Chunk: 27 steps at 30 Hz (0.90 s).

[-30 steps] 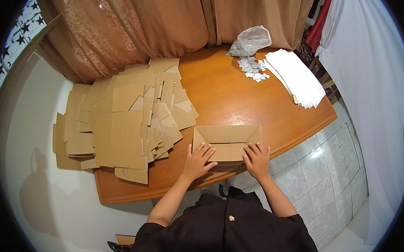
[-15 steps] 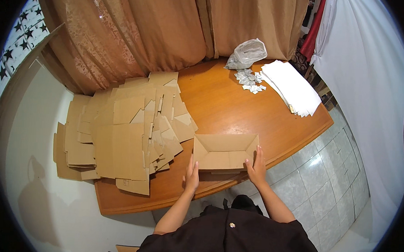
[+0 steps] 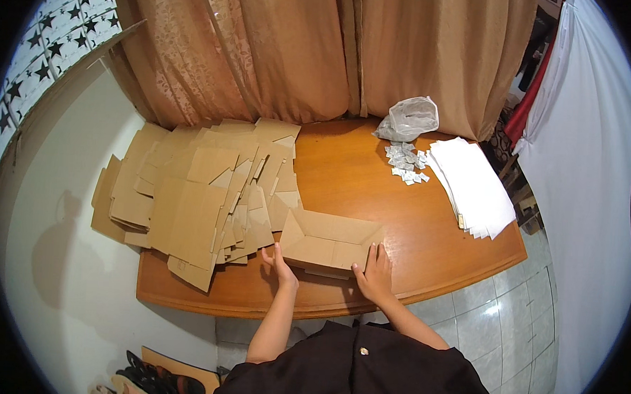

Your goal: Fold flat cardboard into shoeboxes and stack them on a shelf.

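An open-topped brown cardboard box [image 3: 327,249], folded into a rectangle with sloping walls, stands near the front edge of the wooden table [image 3: 345,171]. My left hand [image 3: 283,271] is at its near left corner, fingers spread and stretched upward along the outside. At the opposite end, my right hand [image 3: 375,273] grips the near right corner, thumb toward the front wall and fingers along the right side. Just left of the box lies a large overlapping pile of flat cardboard blanks [image 3: 182,209]. The inside of the box shows bare cardboard.
A clear plastic bag [image 3: 412,121] stands at the back right, with several small white sachets [image 3: 404,158] before it. Beside them lies a fanned stack of white sheets [image 3: 469,188]. Brown curtains [image 3: 294,48] hang behind the table. Dark footwear [image 3: 170,381] shows at lower left.
The box has shifted left toward the cardboard pile and turned slightly, both hands moving with it. My left hand's fingers are spread wider. The whole view has also shifted.
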Available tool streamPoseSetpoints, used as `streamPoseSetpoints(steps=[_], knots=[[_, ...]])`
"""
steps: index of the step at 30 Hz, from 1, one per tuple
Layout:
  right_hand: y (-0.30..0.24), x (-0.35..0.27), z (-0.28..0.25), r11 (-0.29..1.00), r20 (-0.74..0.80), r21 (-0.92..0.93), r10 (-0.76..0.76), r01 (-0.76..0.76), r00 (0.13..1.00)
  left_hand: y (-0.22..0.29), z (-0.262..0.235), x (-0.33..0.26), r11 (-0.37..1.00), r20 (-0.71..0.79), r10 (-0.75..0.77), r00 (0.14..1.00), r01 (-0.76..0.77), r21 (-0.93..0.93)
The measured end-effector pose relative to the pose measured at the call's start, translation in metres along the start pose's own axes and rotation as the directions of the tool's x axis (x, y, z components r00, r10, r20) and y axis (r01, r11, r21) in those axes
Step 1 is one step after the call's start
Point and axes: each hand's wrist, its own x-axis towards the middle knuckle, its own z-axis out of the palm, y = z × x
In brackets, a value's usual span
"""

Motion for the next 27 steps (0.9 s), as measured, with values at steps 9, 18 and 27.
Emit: streamPoseSetpoints(steps=[9,18,27], knots=[[0.047,0.019,-0.017,0.991,0.158,0.089,-0.115,0.102,0.981,0.003,0.033,-0.023,0.928,0.063,0.336,0.94,-0.342,0.146],[0.072,0.049,-0.08,0.162,0.244,0.951,0.139,-0.265,0.96,0.023,0.135,-0.11,-0.297,0.786,0.588,-0.192,-0.955,-0.01],[0.141,0.042,-0.096,-0.144,0.387,0.922,0.289,-0.36,0.876,-0.055,0.14,-0.117,-0.134,0.877,0.384,-0.289,-0.957,-0.257]])
